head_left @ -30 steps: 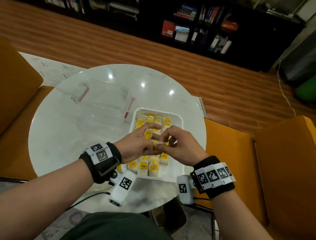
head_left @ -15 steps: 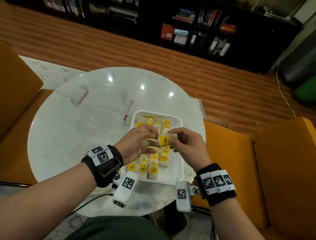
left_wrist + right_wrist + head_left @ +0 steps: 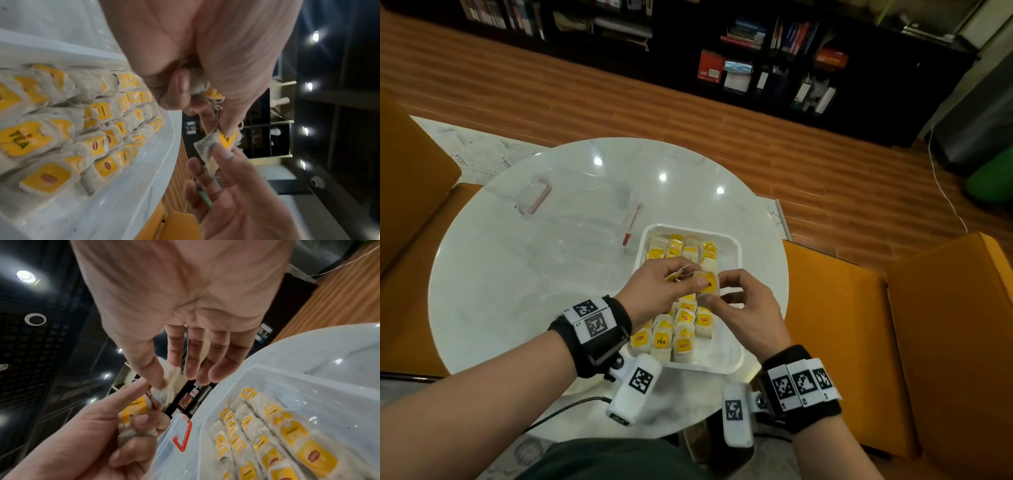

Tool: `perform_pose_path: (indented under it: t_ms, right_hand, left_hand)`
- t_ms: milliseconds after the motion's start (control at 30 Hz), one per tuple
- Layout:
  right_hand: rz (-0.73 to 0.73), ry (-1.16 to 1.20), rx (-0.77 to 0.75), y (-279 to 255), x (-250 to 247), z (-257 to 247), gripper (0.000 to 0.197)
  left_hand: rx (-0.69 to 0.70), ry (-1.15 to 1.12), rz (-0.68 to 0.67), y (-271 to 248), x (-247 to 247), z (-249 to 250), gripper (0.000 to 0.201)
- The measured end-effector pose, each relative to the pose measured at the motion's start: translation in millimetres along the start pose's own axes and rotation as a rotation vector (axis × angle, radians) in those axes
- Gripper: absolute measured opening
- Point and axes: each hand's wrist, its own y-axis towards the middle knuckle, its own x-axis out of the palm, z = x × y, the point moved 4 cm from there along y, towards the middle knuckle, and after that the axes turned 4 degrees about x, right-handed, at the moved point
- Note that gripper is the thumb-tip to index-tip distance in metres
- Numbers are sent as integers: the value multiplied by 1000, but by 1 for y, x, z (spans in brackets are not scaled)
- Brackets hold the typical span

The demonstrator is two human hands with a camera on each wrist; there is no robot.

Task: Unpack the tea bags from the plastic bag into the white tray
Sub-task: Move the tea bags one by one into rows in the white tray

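Hands: two, both above the white tray (image 3: 736, 251) on the table (image 3: 517, 274). Left hand (image 3: 659, 291) and right hand (image 3: 743, 308) each pinch one tea bag (image 3: 709, 286). Tray holds four rows.
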Motion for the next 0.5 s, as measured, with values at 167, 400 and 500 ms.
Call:
perform_pose_path:
  t_ms: [167,400,500]
  right_hand:
    - [-49,-96,-83,-1,-7,2,30]
    - [-47,-184,-63,5,-18,14,3]
    - [40,-362,-46,8,-20,22,4]
  left_hand:
    - [104,226,-104,3,3,-1,18]
    - [-75,116,-103,2,5,-16,17]
    - [-206,-84,-24,2,1,-24,23]
